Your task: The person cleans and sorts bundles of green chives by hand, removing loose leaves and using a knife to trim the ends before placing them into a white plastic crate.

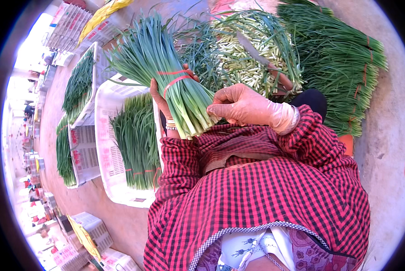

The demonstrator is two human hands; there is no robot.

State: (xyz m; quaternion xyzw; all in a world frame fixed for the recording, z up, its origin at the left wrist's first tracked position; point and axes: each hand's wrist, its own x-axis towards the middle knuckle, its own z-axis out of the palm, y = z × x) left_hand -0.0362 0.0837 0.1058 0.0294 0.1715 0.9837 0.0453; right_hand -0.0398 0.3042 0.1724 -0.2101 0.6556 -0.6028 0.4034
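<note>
My left hand (161, 98) is wrapped round a bunch of garlic chives (166, 58) bound with two red bands. Its leaves fan out to the upper left, and the pale stalk ends point down toward my lap. In a thin, pale glove, my right hand (247, 106) pinches at the right edge of those stalk ends; its fingertips partly hide what they grip. Just beyond lies a heap of cut pale stalk pieces (232, 54) and loose leaves. A knife (252, 49) with a brown handle rests on that heap.
Banded chive bundles (333, 58) are piled on the floor at the right. At my left stands a white plastic crate (107, 149) holding more bundles, with other loaded crates (83, 144) beyond it. Stacked crates (92, 230) with yellow straps are at lower left.
</note>
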